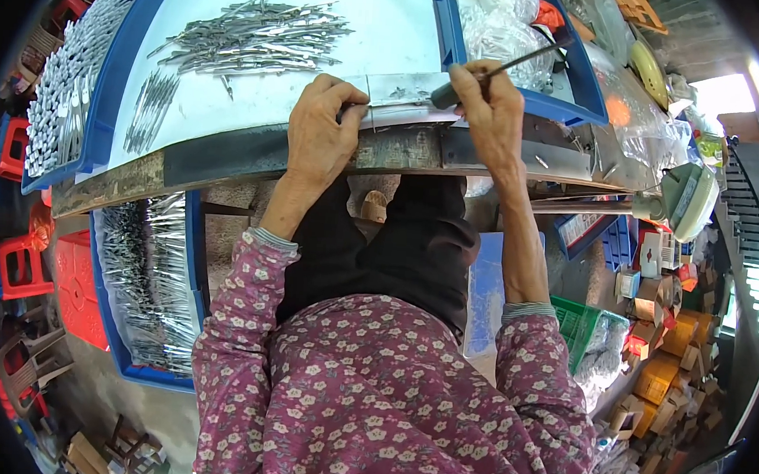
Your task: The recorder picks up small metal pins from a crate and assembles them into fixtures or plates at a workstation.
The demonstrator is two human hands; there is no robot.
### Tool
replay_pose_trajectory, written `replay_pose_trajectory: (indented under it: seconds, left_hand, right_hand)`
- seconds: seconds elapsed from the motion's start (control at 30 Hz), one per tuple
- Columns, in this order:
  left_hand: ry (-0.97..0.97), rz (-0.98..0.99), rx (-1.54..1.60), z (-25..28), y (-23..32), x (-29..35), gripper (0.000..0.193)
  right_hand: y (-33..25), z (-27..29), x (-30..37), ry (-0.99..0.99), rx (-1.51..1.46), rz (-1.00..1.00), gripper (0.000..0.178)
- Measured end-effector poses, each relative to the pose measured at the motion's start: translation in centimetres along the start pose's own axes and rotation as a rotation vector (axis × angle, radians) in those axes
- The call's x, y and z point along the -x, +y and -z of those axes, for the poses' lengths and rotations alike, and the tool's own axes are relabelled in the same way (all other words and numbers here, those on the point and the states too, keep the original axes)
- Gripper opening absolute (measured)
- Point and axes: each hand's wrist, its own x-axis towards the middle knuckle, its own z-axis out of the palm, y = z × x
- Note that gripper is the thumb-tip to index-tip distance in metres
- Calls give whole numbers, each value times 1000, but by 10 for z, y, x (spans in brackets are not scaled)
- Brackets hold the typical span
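My left hand (321, 133) is closed at the table's front edge, thumb and forefinger pinched on a thin metal piece (369, 93). Most of that piece is hidden by the fingers. To its right, my right hand (492, 122) is wrapped round a tool with a dark cylindrical end (445, 96) and a long thin dark shaft (529, 57) slanting up to the right. The dark end rests close to the pale strip (410, 89) along the edge, where small metal bits lie. Beyond my left hand, a heap of slender silver metal pieces (257, 38) covers the white tabletop (383, 29).
A smaller bundle of thin rods (152, 110) lies at the left. Blue trays of metal pieces stand at the far left (101, 107) and below the table (197, 313). Clear plastic bags (504, 40) fill a blue bin at right. A lamp head (687, 202) juts out beside the table.
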Motion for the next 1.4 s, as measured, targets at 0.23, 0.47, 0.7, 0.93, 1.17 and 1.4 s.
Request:
replay_pose_trajectory:
  seconds: [0.23,0.47,0.7,0.93,1.17,1.4]
  left_hand:
    - [-72,-237,-141,-12,19,-11,11]
    - [-26,-282,-161,-21,16,-7,12]
    - [82,-154,-102,24,6,2,5]
    - [294,51,-320,88,-48,22,12]
    - [420,163,-545,130,-87,15,10]
    - [368,156,-874,143,-118,3,9]
  right_hand:
    - [15,45,-9,192,182,45,26]
    - [8,63,-37,107,477,256,10]
    - [44,36,-75,-157,897,135,17]
    - [60,34,-89,-199,1009,113,20]
    - [59,22,-89,-120,994,-8,19]
    - [65,23,-98,-94,921,-150,26]
